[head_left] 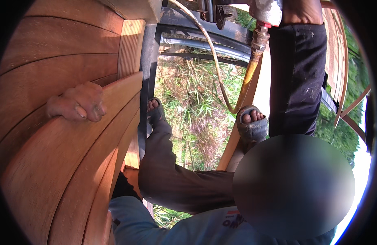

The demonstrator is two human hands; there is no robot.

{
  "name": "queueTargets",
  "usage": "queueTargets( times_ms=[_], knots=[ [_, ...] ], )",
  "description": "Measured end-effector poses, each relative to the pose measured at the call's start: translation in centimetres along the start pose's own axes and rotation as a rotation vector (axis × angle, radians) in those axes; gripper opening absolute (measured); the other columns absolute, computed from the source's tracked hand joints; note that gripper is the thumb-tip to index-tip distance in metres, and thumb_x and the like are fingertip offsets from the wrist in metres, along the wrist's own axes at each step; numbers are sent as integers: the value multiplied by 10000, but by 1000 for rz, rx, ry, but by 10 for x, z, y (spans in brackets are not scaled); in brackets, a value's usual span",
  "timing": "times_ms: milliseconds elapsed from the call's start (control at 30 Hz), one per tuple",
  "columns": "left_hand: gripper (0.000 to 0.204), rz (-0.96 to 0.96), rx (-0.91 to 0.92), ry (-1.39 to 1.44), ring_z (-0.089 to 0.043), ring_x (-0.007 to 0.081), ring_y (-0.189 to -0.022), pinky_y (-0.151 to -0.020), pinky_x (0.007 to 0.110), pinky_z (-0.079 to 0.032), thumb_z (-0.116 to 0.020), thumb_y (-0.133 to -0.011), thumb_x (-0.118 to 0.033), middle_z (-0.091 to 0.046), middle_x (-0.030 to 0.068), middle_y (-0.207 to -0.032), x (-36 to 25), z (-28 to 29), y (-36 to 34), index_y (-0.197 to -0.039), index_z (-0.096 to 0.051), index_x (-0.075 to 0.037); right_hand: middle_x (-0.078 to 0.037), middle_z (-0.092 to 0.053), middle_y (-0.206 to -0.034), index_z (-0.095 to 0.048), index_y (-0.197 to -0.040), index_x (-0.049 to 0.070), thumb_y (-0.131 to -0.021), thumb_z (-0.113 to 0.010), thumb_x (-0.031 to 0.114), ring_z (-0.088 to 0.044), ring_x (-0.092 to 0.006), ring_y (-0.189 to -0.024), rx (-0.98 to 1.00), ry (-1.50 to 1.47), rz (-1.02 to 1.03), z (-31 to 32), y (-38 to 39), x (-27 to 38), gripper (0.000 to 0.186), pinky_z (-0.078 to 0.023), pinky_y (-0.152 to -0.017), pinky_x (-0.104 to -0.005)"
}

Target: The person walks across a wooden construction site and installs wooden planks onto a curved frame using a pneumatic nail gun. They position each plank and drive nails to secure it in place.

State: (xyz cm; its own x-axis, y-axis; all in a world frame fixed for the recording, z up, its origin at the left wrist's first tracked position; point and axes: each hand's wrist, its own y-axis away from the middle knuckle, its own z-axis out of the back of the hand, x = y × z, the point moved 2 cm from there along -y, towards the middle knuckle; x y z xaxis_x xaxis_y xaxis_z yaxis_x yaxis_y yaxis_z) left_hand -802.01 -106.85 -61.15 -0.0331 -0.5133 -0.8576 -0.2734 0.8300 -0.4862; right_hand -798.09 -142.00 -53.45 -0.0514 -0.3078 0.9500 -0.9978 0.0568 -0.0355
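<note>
Outdoors above grass [192, 106], your left hand [78, 105] grips the edge of a reddish plank [74, 163], fingers curled over it; the plank runs diagonally toward you. Your right hand isn't visible.

Single head-worn fisheye view, looking steeply down from above, wooden planks [54, 163] close at the left with a hand [80, 104] on them, sandalled feet [251, 122] and grass [192, 106] far below, edges bending toward the dark rim
</note>
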Motion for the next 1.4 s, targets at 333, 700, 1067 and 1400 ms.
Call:
queueTargets(
  times_ms=[333, 700, 1067, 1400],
  knots=[
    [288, -77, -220, -201, -522, 252, -687, -655, 448, -412, -468, -942, -320, -556, 135, -737, 85, -2, 39, -970, -468, -33, -163, -587, -715, -514, -1034, -82, -780, -687, 153, -614, -245, -603, 194, -379, -80, -8, 100, -88, 387, -512, -550, -313],
    [309, 39, -43, -68, -526, 238, -688, -683, 389, -422, -397, -949, -337, -564, 121, -795, 83, 12, 36, -896, -483, -45, -101, -541, -691, -547, -1026, -43, -835, -634, 282, -553, -211, -618, 106, -153, -376, -1, 135, -144, 388, -454, -563, -320],
    [479, -162, -310, 63, -435, 190, -630, -667, 349, -340, -174, -999, -411, -501, 66, -707, 89, -10, 31, -786, -456, -88, -73, -513, -714, -502, -1091, -6, -879, -587, 238, -517, -173, -632, 10, -396, -597, 13, 209, -218, 335, -431, -592, -290],
    [497, 147, -175, 100, -421, 174, -596, -637, 342, -336, -201, -989, -353, -529, 49, -653, 77, -3, 18, -714, -528, -99, -35, -501, -628, -536, -986, 11, -875, -609, 282, -494, -138, -544, -25, -468, -738, 4, 207, -215, 302, -403, -510, -274]
  ],
)
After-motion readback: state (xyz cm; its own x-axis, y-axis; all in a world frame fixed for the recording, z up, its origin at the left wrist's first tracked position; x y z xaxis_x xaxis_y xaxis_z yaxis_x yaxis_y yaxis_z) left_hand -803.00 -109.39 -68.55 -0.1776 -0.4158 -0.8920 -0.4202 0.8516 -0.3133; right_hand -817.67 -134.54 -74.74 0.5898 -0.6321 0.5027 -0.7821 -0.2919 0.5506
